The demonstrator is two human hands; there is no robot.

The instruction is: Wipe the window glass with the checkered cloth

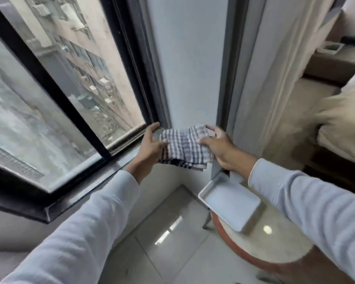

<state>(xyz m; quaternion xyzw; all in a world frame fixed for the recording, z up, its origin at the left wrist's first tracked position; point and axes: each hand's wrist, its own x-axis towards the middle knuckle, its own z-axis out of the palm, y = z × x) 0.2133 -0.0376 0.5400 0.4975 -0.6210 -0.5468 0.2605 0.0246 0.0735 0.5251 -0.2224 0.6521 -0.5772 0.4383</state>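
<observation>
We see daylight entering through the window glass (pixel 86 83) at 10 o'clock, soft and flat, no hard shadows. Exposure is moderate; the room at 2 to 3 o'clock falls dimmer. Specular glare spots sit on the floor tiles (pixel 168 232) at 6 o'clock and on the round table (pixel 267 229) at 5. Motion blur smears the bed (pixel 340 117) at 3 o'clock and softens the checkered cloth (pixel 186 148). Wide-angle distortion bends the window frame (pixel 39 72) and stretches both sleeves toward the corners.
</observation>
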